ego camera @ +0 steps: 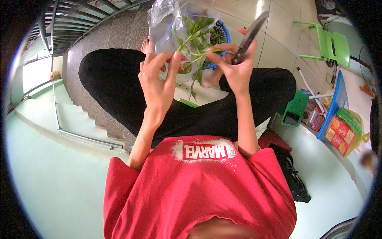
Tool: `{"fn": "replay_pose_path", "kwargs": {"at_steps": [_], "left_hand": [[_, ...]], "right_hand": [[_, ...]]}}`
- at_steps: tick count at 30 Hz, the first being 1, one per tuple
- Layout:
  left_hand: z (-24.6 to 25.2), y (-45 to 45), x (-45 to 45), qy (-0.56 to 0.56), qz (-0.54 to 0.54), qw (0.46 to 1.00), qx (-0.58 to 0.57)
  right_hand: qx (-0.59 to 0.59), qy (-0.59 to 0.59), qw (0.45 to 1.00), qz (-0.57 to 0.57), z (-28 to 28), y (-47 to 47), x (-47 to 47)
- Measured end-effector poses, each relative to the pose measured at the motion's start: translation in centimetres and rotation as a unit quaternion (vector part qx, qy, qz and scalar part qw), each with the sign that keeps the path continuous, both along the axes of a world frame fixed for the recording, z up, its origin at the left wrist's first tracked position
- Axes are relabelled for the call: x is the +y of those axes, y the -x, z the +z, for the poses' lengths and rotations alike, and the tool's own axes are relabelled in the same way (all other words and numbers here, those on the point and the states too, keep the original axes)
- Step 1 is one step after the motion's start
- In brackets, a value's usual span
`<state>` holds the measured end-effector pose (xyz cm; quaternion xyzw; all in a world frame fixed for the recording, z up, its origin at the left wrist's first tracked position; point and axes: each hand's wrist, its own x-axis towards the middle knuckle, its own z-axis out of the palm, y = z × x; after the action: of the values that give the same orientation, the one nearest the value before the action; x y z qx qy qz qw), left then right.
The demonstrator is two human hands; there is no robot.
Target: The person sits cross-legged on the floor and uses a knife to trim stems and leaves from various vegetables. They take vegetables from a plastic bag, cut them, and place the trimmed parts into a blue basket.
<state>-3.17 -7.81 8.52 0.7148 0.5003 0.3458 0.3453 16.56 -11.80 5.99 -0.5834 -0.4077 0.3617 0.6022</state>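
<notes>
Between thumb and fingers, my left hand (161, 67) pinches a green leafy herb stem (187, 40). My right hand (238, 61) holds a knife (250, 37) with a dark handle, its blade pointing up and away, while the thumb and index finger grip a side stem of the same herb. Behind the herb, a clear plastic bag (162, 24) stands crumpled. A blue plastic basket (228, 31) with green leaves in it sits beyond my hands, partly hidden by the bag, the herb and my right hand.
Steps (110, 35) and a dark metal railing (74, 21) lie at the left. To the right are a green plastic chair (332, 44), a green stool (294, 110) with a phone on it, a blue panel (332, 104) and a bag of packaged goods (343, 131).
</notes>
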Motion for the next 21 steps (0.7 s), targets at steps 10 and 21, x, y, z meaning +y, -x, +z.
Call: {"fn": "replay_pose_path", "kwargs": {"at_steps": [10,21], "left_hand": [[-1.9,-3.7,-0.4,-0.024,-0.043,0.998,0.049],[-12.4,-16.6,0.1,-0.136,-0.153,0.911,0.359]], "right_hand": [[0.081,-0.079,0.979,-0.169,3.1,-12.3,-4.4],[0.052,-0.052,0.957,-0.280,5.1,-16.8,-7.1]]}}
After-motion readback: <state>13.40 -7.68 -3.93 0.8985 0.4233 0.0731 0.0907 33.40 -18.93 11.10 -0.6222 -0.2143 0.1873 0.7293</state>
